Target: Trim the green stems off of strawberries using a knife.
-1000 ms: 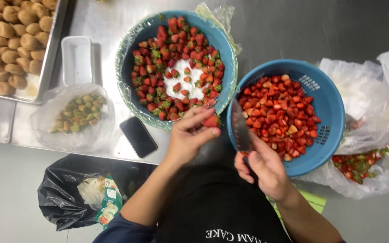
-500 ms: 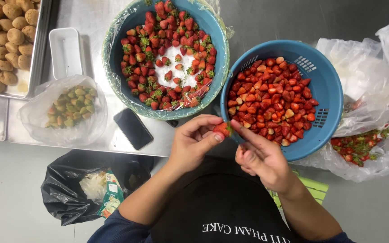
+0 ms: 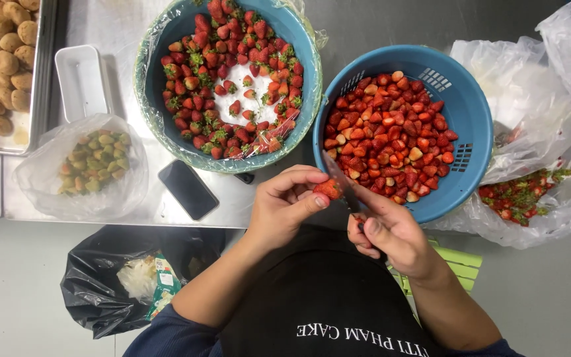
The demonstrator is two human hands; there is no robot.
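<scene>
Red strawberry (image 3: 328, 188), pinched in the left hand (image 3: 285, 205) just in front of the blue basket (image 3: 470, 112), meets the knife (image 3: 340, 182) gripped by the right hand (image 3: 391, 235); soft, slippery fruit, best held lightly by its sides

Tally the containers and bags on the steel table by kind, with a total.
Blue bowls/baskets: 2 (lined bowl, colander basket)
Clear plastic bags: 2 (left, right)
White tray: 1
Metal tray: 1
Total: 6
</scene>
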